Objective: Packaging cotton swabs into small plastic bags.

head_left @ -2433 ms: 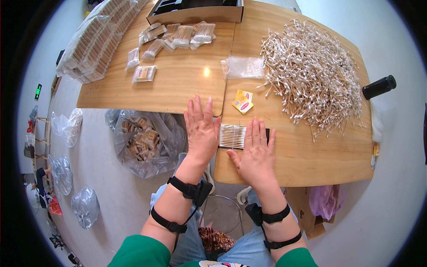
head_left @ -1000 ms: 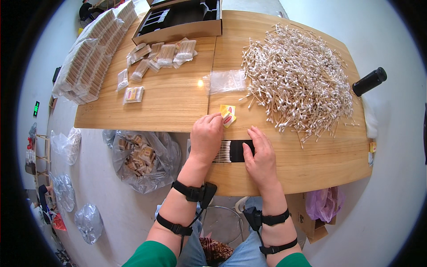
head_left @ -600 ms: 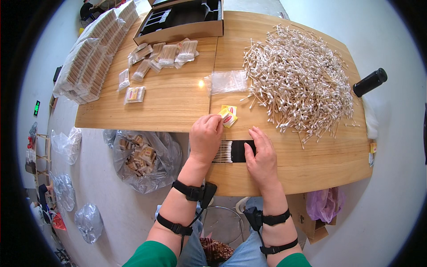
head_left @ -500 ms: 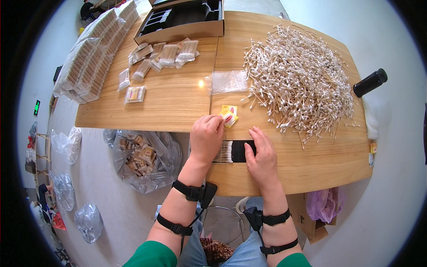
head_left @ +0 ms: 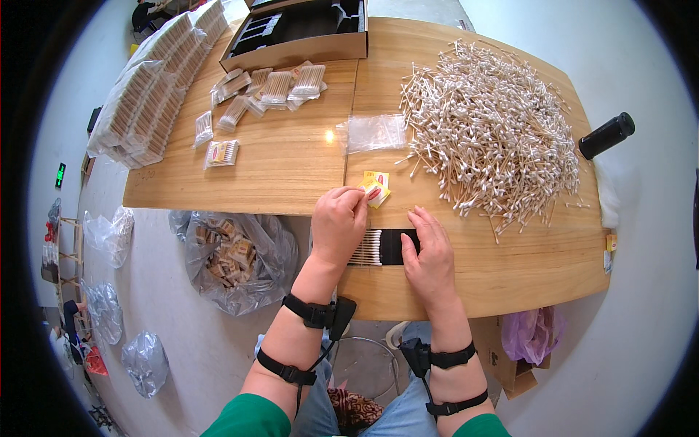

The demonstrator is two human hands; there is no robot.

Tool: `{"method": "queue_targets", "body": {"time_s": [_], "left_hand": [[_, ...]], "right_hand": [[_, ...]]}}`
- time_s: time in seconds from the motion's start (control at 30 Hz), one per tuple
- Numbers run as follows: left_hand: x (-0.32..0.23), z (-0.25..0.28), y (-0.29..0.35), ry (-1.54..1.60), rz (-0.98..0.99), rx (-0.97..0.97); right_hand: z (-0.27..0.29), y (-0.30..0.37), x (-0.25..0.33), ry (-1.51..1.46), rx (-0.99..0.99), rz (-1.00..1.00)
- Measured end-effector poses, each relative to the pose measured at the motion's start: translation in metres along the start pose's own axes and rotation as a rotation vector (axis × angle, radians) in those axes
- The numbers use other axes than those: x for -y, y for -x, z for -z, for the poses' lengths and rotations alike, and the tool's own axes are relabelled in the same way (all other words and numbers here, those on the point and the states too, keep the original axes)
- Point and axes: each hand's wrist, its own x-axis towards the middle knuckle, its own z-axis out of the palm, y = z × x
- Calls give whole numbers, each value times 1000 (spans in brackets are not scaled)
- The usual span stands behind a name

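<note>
My left hand [head_left: 339, 222] is closed in a pinch, its fingertips at the left edge of the small yellow-and-white paper cards [head_left: 376, 192]; they seem to grip one card. Below it, a row of cotton swabs [head_left: 370, 248] lies side by side, their white tips against a flat black piece [head_left: 393, 247]. Part of the row is hidden under my left hand and wrist. My right hand [head_left: 431, 258] rests open on the right end of the black piece, fingers stretched out. Just beyond the cards lies a clear plastic bag [head_left: 376, 134], flat on the table.
A large heap of loose cotton swabs [head_left: 495, 131] covers the right side, beside a black cylinder [head_left: 606, 136]. Packed swab bundles [head_left: 275, 89] and a tall stack of packs [head_left: 145, 98] stand left. An open cardboard box [head_left: 295, 52] is behind; a grey bag [head_left: 273, 280] of packs hangs below the table's edge.
</note>
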Motion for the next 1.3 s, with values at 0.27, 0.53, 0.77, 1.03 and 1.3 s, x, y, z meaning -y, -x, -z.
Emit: {"method": "queue_targets", "body": {"time_s": [0.27, 0.53, 0.77, 1.03, 1.3], "left_hand": [[-1, 1, -1, 10, 17, 3], [1, -1, -1, 12, 20, -6], [-1, -1, -2, 14, 28, -3], [-3, -1, -2, 51, 66, -13], [-3, 1, 1, 7, 32, -39]], "right_hand": [[0, 0, -1, 10, 6, -1], [-1, 0, -1, 5, 1, -5], [0, 0, 0, 12, 0, -4], [0, 0, -1, 19, -3, 8], [-1, 1, -1, 8, -30, 3]]}}
